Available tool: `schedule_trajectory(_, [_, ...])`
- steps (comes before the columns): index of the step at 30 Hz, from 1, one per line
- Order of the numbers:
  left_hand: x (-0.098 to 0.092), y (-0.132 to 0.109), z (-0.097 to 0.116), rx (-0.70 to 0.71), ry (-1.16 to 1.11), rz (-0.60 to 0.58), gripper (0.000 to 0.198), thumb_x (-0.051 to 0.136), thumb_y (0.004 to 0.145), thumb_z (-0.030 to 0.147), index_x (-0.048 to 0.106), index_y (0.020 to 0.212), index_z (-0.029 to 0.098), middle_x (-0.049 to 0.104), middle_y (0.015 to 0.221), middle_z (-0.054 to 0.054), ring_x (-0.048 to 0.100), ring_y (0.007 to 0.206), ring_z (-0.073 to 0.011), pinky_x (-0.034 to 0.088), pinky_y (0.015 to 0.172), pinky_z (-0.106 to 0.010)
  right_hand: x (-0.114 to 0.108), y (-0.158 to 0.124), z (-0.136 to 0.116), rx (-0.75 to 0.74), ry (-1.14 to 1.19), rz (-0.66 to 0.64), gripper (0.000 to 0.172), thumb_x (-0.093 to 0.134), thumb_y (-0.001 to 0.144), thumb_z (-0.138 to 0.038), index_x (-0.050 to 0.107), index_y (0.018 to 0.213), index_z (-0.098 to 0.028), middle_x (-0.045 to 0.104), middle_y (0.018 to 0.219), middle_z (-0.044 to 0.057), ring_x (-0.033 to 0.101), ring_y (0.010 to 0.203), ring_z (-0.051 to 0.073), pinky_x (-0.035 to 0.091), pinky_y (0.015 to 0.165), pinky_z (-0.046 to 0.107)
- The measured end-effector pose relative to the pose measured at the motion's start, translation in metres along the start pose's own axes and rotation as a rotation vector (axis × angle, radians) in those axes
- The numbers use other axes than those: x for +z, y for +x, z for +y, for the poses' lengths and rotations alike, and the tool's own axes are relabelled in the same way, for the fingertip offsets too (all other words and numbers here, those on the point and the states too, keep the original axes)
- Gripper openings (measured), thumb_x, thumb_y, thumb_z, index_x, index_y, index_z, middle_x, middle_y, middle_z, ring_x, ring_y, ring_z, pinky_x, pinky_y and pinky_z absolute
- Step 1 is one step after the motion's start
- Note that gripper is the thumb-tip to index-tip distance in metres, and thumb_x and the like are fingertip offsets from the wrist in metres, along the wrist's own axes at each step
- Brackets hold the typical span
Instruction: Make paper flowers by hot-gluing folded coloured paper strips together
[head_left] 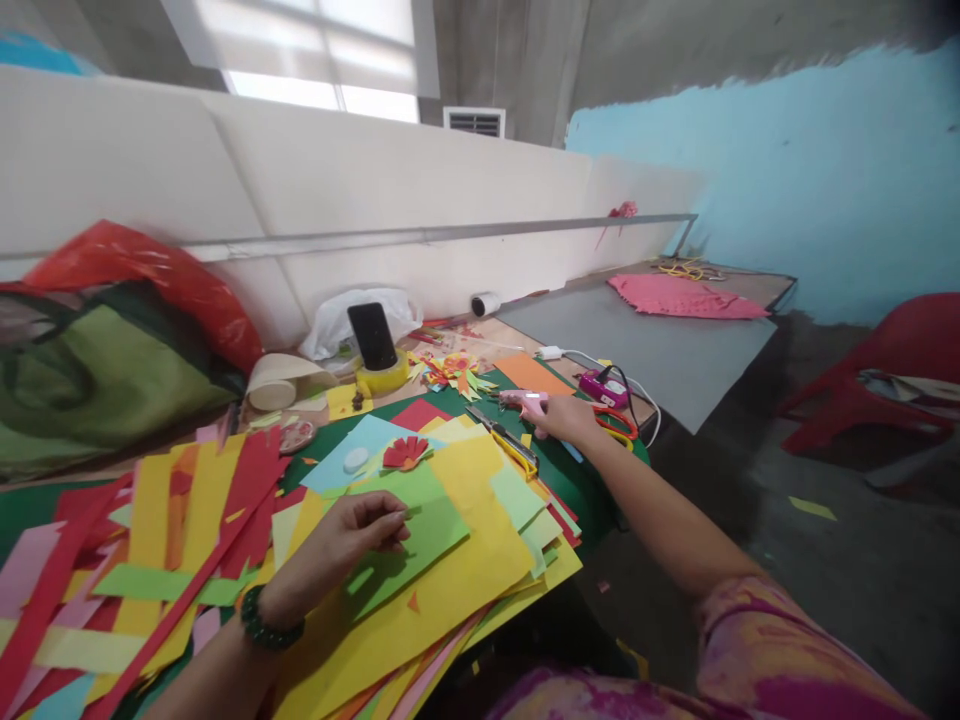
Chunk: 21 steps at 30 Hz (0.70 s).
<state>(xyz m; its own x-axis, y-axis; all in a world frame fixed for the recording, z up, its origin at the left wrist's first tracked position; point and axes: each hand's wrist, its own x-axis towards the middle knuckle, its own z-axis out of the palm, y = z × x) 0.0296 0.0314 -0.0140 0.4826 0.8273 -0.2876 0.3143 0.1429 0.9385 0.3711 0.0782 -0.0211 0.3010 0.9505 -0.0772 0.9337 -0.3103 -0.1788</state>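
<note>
My right hand reaches out to the right side of the table, its fingers wrapped round a pink hot glue gun. My left hand hovers over a sheet of green paper with thumb and fingers pinched together; whatever they hold is too small to make out. The green sheet rests on a stack of yellow paper. Just beyond the left hand is a red paper flower, beside a small white round piece. A yellow-and-black cutting tool lies between the stack and the glue gun.
Coloured paper strips cover the table's left. Behind are a phone on a yellow tape roll, a paper flower cluster and bags. Orange-handled scissors and a purple power adapter with cables lie right.
</note>
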Motion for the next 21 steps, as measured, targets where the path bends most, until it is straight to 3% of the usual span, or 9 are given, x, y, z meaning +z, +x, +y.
schedule_trajectory(6, [-0.001, 0.000, 0.000, 0.028, 0.031, -0.008, 0.050, 0.072, 0.060, 0.063, 0.061, 0.069, 0.016, 0.065, 0.066, -0.003, 0.061, 0.062, -0.0153, 0.047, 0.061, -0.025, 0.002, 0.009, 0.002, 0.032, 0.067, -0.006, 0.043, 0.051, 0.085, -0.049, 0.073, 0.067, -0.017, 0.073, 0.071, 0.009, 0.066, 0.076, 0.021, 0.038, 0.060, 0.025])
schedule_trajectory(10, [0.000, 0.001, -0.001, 0.032, 0.015, -0.010, 0.051, 0.073, 0.059, 0.064, 0.060, 0.069, 0.016, 0.064, 0.063, -0.002, 0.059, 0.060, -0.0143, 0.047, 0.060, -0.025, 0.002, 0.011, 0.004, 0.011, 0.058, 0.025, 0.029, 0.064, 0.075, -0.044, 0.073, 0.076, -0.017, 0.073, 0.076, 0.009, 0.065, 0.078, 0.023, 0.036, 0.059, 0.026])
schedule_trajectory(14, [0.001, 0.000, 0.000, 0.036, 0.007, -0.012, 0.050, 0.073, 0.058, 0.063, 0.059, 0.069, 0.017, 0.065, 0.062, -0.002, 0.059, 0.060, -0.0143, 0.047, 0.061, -0.026, -0.001, 0.016, 0.007, 0.005, 0.104, 0.120, 0.034, 0.055, 0.082, -0.043, 0.072, 0.087, -0.015, 0.073, 0.085, 0.012, 0.065, 0.081, 0.023, 0.037, 0.060, 0.025])
schedule_trajectory(21, [0.001, 0.000, -0.002, 0.038, -0.002, -0.031, 0.048, 0.073, 0.059, 0.061, 0.060, 0.070, 0.016, 0.064, 0.063, -0.002, 0.059, 0.060, -0.0148, 0.048, 0.062, -0.027, -0.013, 0.036, 0.003, -0.029, 0.208, 0.154, 0.034, 0.057, 0.083, -0.043, 0.070, 0.091, -0.012, 0.071, 0.077, 0.006, 0.064, 0.072, 0.018, 0.040, 0.059, 0.023])
